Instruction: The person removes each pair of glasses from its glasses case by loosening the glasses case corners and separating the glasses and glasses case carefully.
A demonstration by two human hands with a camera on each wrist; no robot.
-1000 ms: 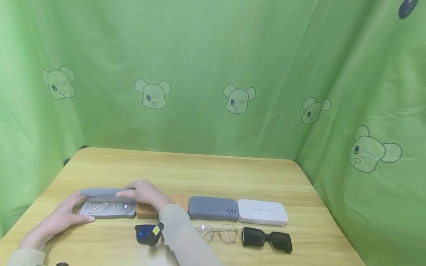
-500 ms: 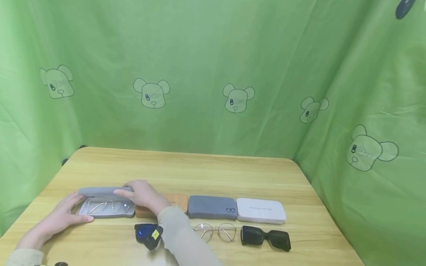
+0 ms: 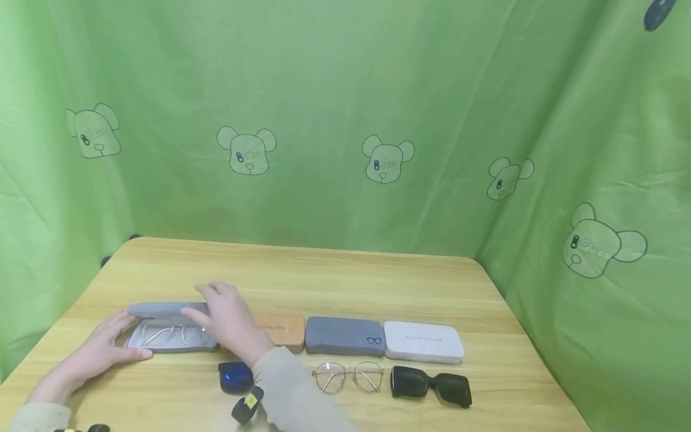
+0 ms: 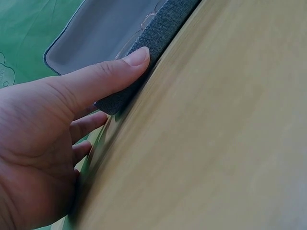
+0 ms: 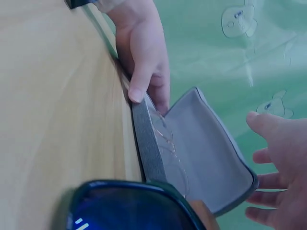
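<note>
An open grey glasses case (image 3: 171, 309) lies at the left end of the row, its lid raised and its pale lining showing. Inside rests a pair of thin metal-framed glasses (image 3: 173, 328). My left hand (image 3: 105, 348) grips the case's left end, thumb (image 4: 138, 56) on the front wall and fingers behind. Beside the lid's right end is my right hand (image 3: 229, 321), fingers spread and holding nothing; in the right wrist view its fingertips (image 5: 254, 196) are right at the lid's edge. Blue-lensed sunglasses (image 3: 236, 378) lie in front of the case, partly covered by the right wrist's device.
Right of the open case stand a closed orange case (image 3: 288, 331), a dark grey case (image 3: 345, 336) and a white case (image 3: 424, 342). Round wire-framed glasses (image 3: 330, 378) and black sunglasses (image 3: 430, 386) lie before them on the wooden table (image 3: 513, 396). Green curtain (image 3: 318, 78) surrounds the table.
My right hand has loosened from the lid's right end, its fingers lifting and spreading, and its wrist has turned. The left hand and the case stay in place.
</note>
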